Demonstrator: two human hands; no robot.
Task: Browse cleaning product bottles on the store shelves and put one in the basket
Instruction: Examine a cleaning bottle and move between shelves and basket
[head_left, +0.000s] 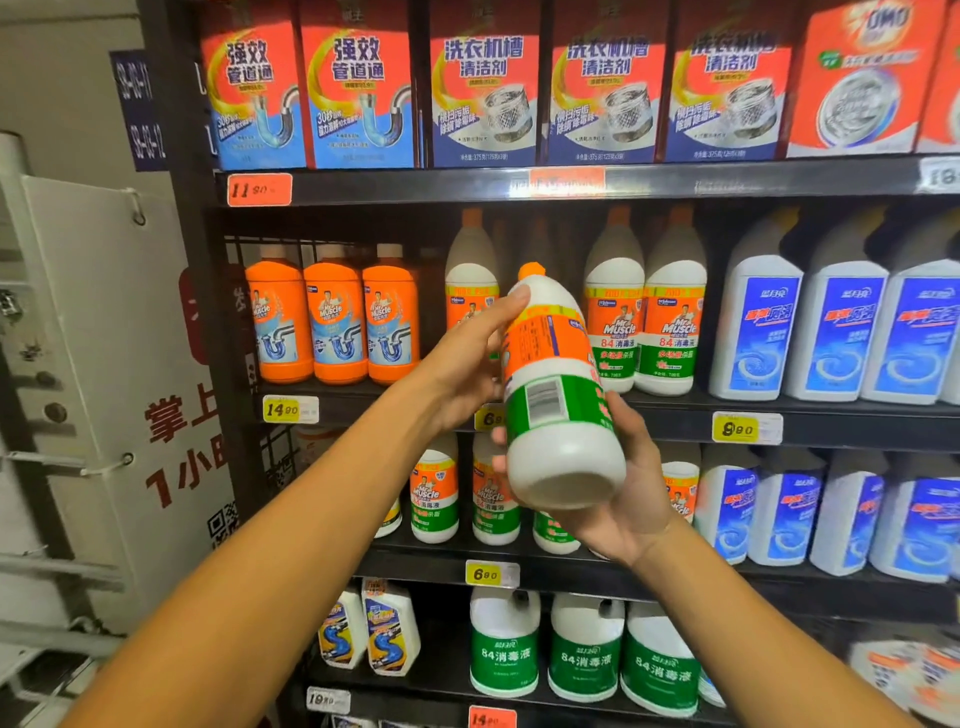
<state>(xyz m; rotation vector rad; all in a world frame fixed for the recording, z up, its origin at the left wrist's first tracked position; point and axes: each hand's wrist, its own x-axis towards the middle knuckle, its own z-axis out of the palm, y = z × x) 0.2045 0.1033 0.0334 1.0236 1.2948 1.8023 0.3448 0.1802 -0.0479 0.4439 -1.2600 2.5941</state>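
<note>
While the left hand (467, 364) steadies its neck and the right hand (623, 488) cups its base, fingers curled, the white bottle (561, 395) looks rigid, smooth, probably heavy with liquid.

Right-edge blue-labelled bottles (930, 332) cropped; held bottle's front label (592, 358) hidden.

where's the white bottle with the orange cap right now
Centre of the head view: the white bottle is tilted between the left hand and right hand, before the shelf.
</note>
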